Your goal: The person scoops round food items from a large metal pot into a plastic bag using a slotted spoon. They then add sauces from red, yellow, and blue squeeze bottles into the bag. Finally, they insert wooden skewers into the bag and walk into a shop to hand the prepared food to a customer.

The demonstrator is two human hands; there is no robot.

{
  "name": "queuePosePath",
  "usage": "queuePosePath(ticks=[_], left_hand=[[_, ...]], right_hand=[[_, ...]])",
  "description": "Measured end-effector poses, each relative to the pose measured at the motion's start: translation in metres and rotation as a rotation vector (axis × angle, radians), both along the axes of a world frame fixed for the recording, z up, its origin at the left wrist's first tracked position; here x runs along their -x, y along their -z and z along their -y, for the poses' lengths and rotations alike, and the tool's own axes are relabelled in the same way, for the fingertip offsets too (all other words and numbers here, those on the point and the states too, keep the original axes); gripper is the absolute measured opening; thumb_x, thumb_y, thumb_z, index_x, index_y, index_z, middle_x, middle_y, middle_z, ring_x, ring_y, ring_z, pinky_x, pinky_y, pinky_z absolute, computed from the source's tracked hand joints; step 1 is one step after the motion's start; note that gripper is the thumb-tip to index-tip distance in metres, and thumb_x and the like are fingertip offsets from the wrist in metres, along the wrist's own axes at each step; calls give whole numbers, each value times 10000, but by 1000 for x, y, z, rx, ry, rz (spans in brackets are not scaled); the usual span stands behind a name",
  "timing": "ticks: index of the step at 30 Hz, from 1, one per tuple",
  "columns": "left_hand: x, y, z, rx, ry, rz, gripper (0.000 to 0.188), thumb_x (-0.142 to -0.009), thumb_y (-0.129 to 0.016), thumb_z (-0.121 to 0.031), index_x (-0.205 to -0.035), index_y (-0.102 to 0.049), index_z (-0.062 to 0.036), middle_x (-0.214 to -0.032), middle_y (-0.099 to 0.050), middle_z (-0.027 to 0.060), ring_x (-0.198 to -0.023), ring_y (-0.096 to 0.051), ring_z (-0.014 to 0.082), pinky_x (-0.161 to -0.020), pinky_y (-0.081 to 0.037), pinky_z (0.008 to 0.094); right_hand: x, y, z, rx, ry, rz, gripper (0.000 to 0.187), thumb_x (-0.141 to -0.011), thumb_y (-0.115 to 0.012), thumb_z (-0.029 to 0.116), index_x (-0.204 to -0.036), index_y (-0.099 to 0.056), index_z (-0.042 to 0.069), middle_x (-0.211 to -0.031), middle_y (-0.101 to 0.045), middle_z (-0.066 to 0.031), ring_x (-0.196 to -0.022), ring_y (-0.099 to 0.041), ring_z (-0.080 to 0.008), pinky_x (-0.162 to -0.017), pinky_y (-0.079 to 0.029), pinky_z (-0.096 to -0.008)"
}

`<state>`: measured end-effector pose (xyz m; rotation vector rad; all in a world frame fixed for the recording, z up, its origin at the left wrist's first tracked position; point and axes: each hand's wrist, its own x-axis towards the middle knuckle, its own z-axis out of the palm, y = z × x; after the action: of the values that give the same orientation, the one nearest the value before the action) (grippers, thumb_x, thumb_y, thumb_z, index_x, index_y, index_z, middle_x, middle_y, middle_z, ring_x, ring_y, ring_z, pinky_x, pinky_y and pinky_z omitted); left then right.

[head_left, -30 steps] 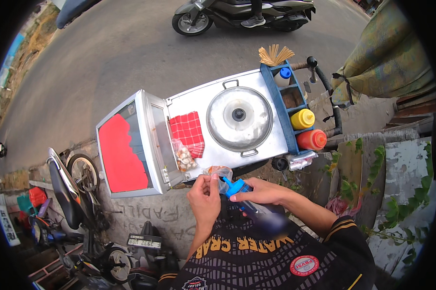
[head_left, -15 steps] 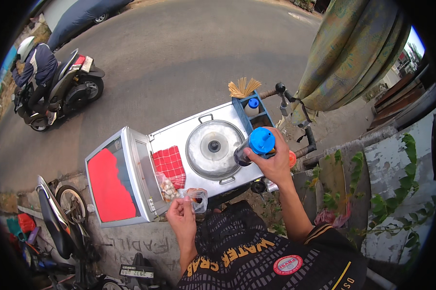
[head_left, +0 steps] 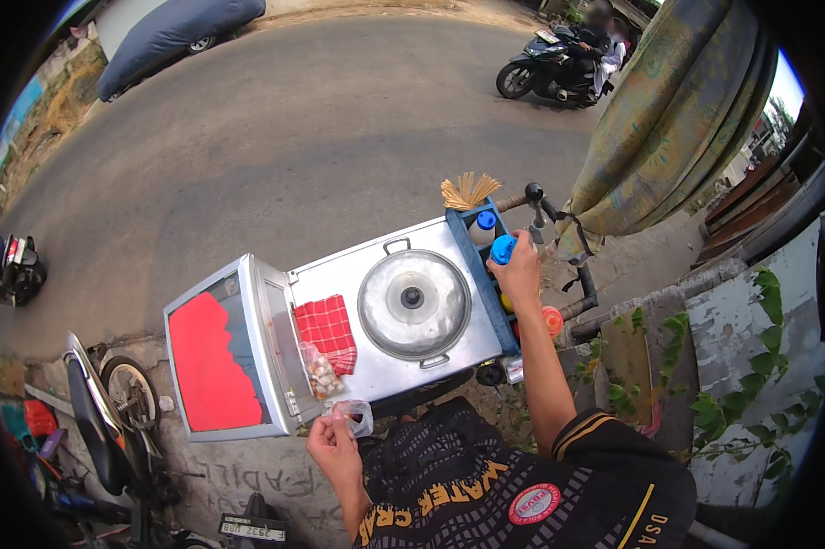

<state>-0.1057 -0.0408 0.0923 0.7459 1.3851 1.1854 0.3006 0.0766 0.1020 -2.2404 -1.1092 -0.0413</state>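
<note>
My right hand grips a squeeze bottle by its blue cap, over the blue rack at the cart's right end. Most of that bottle is hidden by the rack and my fingers. Another blue-capped bottle stands in the rack just beyond it. My left hand pinches the edge of a small clear plastic bag at the cart's near edge. A lidded metal pot sits between my hands, set in the white cart top.
Left of the pot lie a red checked cloth and a clear bag of pale round pieces, beside a glass case. Skewers stand behind the rack; an orange-red lid is near my right forearm. Motorbikes pass on the road.
My right hand has carried the bottle from beside the pot up and right to the rack. My left hand still holds the bag. One motorbike moved off left; another appeared at the upper right.
</note>
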Motion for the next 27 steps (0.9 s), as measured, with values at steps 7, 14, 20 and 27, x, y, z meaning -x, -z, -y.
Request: queuePosePath(ticks=[7,14,20,27], left_hand=[[10,0,3,14,-7,-19,269,-1082,-644,-185,-858,-573,-53,-654,-538,-59,-537,-406,-4,-479,-269,198],[4,1,4,-14,52,-6,249,-1072,-655,-159,-862,-584,-45,-660,-554,-53,-556,-435,-5,-489,-289,197],[1,11,6,-123,43,-166,225,-1062,-651,-131,-887,-627,8,-685,-619,-15,-600,-529,45,-534,-399,245],[0,-4,5,-251,147,-591,189,-1024,-693,-186,-995,-714,-1,-924,-639,137,-921,-634,228,-794,-488,405]], right_hand=[[13,-60,-35,-138,-236,110,339,-840,-763,45,-1174,-708,24,-1152,-714,-206,-1076,-691,-407,-965,-553,-476],[-45,-11,-160,449,-386,326,186,-898,-636,23,-1031,-764,-7,-1122,-730,-270,-1057,-725,-425,-879,-609,-498],[-35,10,-174,287,-359,414,176,-921,-606,20,-999,-754,-36,-1084,-721,-274,-1032,-725,-443,-880,-606,-506],[-30,20,-175,94,-365,440,156,-862,-595,-17,-837,-736,-78,-910,-713,-325,-896,-727,-475,-812,-600,-531]])
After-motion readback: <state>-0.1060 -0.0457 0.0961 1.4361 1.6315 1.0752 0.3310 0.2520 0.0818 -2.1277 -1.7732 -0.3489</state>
